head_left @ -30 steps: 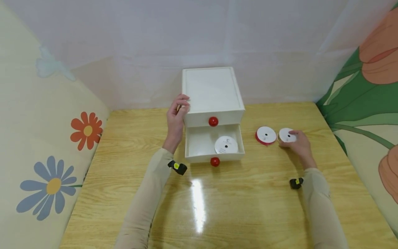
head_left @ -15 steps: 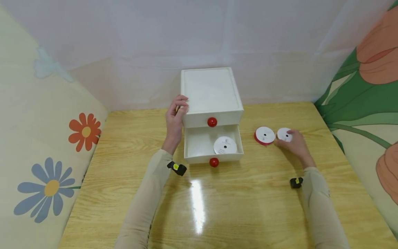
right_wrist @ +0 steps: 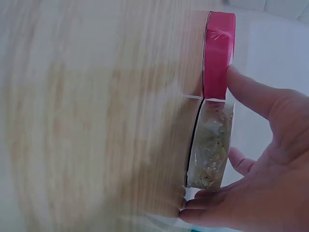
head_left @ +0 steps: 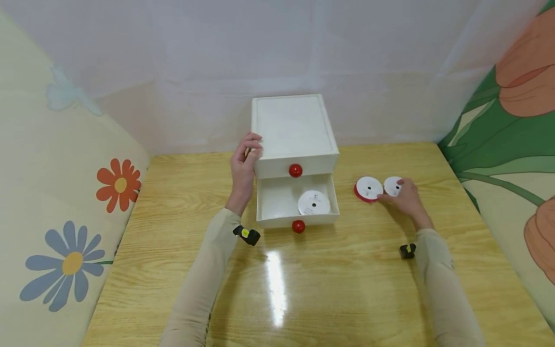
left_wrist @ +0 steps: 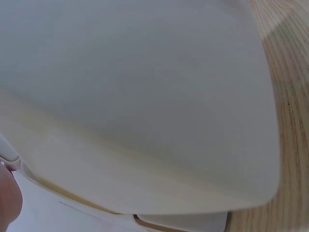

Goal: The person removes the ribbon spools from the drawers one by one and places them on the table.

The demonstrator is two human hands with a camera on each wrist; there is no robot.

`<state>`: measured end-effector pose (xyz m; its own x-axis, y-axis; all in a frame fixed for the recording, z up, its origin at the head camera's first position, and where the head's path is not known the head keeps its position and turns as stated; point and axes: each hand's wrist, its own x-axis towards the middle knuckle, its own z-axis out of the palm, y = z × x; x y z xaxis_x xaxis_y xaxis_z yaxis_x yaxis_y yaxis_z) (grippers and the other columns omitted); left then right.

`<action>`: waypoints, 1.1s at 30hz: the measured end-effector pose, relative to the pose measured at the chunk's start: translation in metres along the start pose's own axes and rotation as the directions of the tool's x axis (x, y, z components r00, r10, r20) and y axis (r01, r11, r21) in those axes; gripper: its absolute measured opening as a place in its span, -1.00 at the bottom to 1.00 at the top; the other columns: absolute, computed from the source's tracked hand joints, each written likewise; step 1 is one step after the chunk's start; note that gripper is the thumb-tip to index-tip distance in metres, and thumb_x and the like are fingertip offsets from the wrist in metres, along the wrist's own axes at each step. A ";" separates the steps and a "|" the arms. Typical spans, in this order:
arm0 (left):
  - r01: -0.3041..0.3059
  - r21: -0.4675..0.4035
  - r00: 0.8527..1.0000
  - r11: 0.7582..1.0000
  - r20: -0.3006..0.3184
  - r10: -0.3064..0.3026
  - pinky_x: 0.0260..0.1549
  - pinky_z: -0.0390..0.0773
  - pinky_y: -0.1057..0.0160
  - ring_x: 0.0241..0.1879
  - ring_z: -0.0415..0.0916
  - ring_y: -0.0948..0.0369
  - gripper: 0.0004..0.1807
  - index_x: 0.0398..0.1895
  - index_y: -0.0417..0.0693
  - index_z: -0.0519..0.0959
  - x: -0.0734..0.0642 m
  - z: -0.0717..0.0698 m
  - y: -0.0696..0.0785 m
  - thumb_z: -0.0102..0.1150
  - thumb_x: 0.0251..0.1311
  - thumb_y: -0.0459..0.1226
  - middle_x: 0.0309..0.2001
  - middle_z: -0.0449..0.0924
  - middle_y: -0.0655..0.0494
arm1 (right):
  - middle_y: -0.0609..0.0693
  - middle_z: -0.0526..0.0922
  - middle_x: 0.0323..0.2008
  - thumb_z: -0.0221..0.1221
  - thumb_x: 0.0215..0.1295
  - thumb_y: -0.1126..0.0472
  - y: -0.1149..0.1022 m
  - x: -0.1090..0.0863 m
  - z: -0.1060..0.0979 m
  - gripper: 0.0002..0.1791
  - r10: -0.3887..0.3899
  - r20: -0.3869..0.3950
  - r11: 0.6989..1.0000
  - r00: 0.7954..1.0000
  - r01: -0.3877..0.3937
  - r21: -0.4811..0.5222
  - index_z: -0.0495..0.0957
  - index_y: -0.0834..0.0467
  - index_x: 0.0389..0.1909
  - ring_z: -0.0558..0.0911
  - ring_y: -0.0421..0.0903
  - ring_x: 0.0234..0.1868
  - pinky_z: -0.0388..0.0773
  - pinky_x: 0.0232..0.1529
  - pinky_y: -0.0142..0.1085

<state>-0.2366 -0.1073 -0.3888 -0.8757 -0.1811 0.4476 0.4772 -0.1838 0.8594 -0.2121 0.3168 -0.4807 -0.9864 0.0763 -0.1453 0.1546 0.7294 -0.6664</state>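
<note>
A white two-drawer box [head_left: 295, 127] with red knobs stands at the table's back. Its lower drawer [head_left: 269, 197] is pulled out, with a white-faced ribbon spool [head_left: 310, 205] lying inside. My left hand [head_left: 244, 166] rests against the box's left side, fingertips on the top edge. Right of the box, a red ribbon spool [head_left: 366, 185] lies flat beside a spool of pale, glittery ribbon [right_wrist: 208, 147]. My right hand [head_left: 406, 197] reaches over these two: its thumb [right_wrist: 251, 94] touches the red spool's upper rim, while fingers lie behind the glittery one.
Both wrists wear small black camera mounts. The wooden table [head_left: 329, 284] extends in front of the box. A pale cloth backdrop [head_left: 208, 58] hangs close behind it, and flower-printed panels stand at both sides.
The glittery spool has slid slightly left against the red one, with my right hand moving along. My right thumb has shifted onto the red spool. The left hand stays in place.
</note>
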 end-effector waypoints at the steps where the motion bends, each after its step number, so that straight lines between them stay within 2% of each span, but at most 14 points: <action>1: -0.004 -0.003 1.000 1.000 -0.001 0.004 0.47 0.20 0.15 0.38 0.33 0.09 -0.75 -0.37 0.16 0.61 0.000 0.000 0.000 0.05 0.21 -0.42 0.04 0.59 0.18 | 0.67 0.21 0.19 0.36 0.26 0.17 0.000 0.000 0.001 -0.12 -0.009 -0.008 1.000 1.000 0.009 0.002 0.07 0.65 0.27 0.25 0.52 0.23 0.21 0.33 0.31; 10: 0.004 -0.013 1.000 1.000 0.000 -0.004 0.48 0.18 0.16 0.41 0.30 0.09 -0.76 -0.36 0.15 0.61 0.001 0.000 -0.001 0.05 0.22 -0.41 0.05 0.58 0.17 | 0.67 0.19 0.16 0.38 0.21 0.26 -0.007 0.003 0.001 -0.16 -0.044 -0.031 0.999 0.999 0.044 0.009 0.10 0.69 0.21 0.23 0.51 0.20 0.20 0.33 0.31; 21: 0.010 0.010 1.000 1.000 0.004 -0.010 0.50 0.15 0.18 0.43 0.29 0.11 -0.78 -0.36 0.16 0.60 0.001 -0.001 -0.002 0.05 0.24 -0.39 0.06 0.58 0.17 | 0.70 0.24 0.20 0.35 0.20 0.32 -0.011 0.006 0.002 -0.20 -0.092 -0.040 0.996 0.995 0.092 0.000 0.15 0.70 0.25 0.22 0.55 0.28 0.14 0.39 0.29; 33: -0.023 0.004 1.000 1.000 -0.001 0.023 0.44 0.25 0.16 0.31 0.38 0.11 -0.74 -0.36 0.12 0.60 0.000 0.000 -0.002 0.04 0.24 -0.46 0.02 0.59 0.16 | 0.63 0.24 0.33 0.25 0.35 0.30 -0.012 0.003 0.001 -0.26 -0.004 -0.015 1.000 1.000 0.004 -0.002 0.16 0.59 0.38 0.24 0.52 0.37 0.17 0.42 0.31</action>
<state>-0.2374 -0.1069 -0.3911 -0.8643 -0.1864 0.4671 0.4972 -0.1760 0.8496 -0.2170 0.3072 -0.4738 -0.9877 0.0837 -0.1321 0.1509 0.7308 -0.6657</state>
